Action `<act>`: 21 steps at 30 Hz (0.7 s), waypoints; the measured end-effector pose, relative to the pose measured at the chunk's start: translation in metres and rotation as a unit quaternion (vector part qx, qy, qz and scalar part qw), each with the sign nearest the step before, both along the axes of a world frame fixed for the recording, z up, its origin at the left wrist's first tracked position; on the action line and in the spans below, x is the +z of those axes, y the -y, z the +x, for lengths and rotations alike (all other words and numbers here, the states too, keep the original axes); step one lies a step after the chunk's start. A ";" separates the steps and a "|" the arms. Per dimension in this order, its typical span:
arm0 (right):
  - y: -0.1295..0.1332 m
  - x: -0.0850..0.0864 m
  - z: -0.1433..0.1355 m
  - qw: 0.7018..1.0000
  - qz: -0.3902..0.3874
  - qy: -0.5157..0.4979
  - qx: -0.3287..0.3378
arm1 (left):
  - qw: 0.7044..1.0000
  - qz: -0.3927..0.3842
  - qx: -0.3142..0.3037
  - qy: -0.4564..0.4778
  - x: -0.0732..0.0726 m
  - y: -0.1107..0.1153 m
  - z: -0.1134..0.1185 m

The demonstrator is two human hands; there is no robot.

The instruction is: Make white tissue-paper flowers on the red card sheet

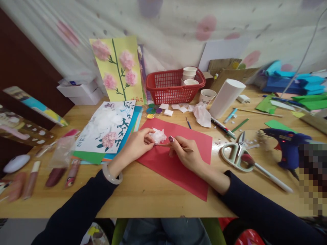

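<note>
A white, ruffled tissue-paper flower (158, 136) lies on a sheet of red paper (190, 166). My left hand (139, 144) is at the flower's left side, fingers curled and closed against its edge. In my right hand (186, 153) is a thin wooden stick (187, 149), held like a pen. It lies nearly level, with its left end just below the flower, close to my left fingertips. Whether that end carries a tip or bristles is too small to tell.
Left of the red paper lies a painted white sheet (94, 127) on coloured papers. A red basket (172, 95) with paper cups stands behind, beside a paper towel roll (227, 98). Scissors (236, 153), a makeup brush (270, 175) and a blue glue gun (286, 143) are to the right.
</note>
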State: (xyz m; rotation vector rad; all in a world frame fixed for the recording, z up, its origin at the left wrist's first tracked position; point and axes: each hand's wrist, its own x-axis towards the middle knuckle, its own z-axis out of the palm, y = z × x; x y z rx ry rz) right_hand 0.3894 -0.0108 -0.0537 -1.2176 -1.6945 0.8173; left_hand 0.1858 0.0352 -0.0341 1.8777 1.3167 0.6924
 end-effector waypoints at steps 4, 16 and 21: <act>-0.001 -0.001 -0.002 1.000 -0.008 -0.004 0.000 | 1.000 0.002 -0.002 -0.018 0.001 0.001 0.002; -0.004 0.004 -0.007 1.000 -0.019 0.016 -0.016 | 1.000 0.015 -0.010 -0.020 -0.001 0.000 0.000; -0.008 0.015 -0.013 0.999 -0.021 0.030 -0.040 | 1.000 0.012 -0.010 -0.014 -0.003 -0.001 0.000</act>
